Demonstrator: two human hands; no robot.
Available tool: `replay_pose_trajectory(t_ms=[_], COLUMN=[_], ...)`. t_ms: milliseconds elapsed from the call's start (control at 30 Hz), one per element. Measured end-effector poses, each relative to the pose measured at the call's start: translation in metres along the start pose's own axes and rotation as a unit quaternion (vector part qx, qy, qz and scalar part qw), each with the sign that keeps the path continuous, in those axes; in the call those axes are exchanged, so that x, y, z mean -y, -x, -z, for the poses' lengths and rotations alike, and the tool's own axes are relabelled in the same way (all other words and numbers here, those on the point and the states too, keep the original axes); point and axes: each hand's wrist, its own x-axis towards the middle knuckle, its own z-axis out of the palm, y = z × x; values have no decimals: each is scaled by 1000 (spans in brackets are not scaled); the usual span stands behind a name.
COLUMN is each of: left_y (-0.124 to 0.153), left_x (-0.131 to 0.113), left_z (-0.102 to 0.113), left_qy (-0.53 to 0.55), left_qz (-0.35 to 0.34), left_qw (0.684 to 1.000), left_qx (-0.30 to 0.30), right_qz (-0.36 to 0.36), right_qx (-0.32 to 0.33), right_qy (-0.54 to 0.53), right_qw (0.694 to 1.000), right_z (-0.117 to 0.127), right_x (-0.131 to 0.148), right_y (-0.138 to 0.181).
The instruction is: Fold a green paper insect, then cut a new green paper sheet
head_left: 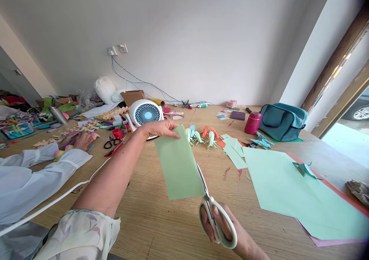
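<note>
My left hand (164, 129) pinches the top of a green sheet of paper (180, 171), thumb in front, and holds it up over the table. In my right hand (230, 229) is a pair of scissors (215, 217) with white handles, fingers through the loops. The blades point up along the paper's right edge, close to its lower right corner; whether they cut into it I cannot tell. Behind the paper stand several small folded paper figures (211, 137) in green, blue and orange. Cut green paper pieces (234, 152) lie to their right.
Large pale green sheets (276, 183) cover the right side, a folded paper figure (306, 169) on top. Further back are a pink flask (253, 122), a teal bag (284, 121) and a white fan (146, 114). At left, a co-worker's hands (82, 140) are near craft pieces; a white cable (57, 200) crosses there.
</note>
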Motion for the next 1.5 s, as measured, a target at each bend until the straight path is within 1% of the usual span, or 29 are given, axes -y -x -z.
replay_pose_trajectory(t_ms=[200, 467, 767, 1000, 1400, 1500], left_y=[0, 0, -2, -3, -4, -4], left_x=[0, -6, -3, -3, -2, -2], left_z=[0, -8, -7, -13, -15, -17], left_qy=[-3, 3, -1, 0, 1, 5], left_qz=[-8, -2, -16, -6, -15, -28], left_qw=[1000, 1000, 1000, 1000, 1000, 999], left_qx=[-1, 5, 10, 19, 15, 18], right_qz=[-4, -4, 3, -10, -8, -7], right_qx=[-5, -3, -12, -20, -13, -15], right_qy=[14, -1, 7, 10, 3, 0], right_qw=[1000, 1000, 1000, 1000, 1000, 1000], right_z=[-1, 0, 0, 0, 0, -1], right_x=[2, 2, -3, 1, 0, 2], right_y=[0, -2, -2, -2, -2, -3])
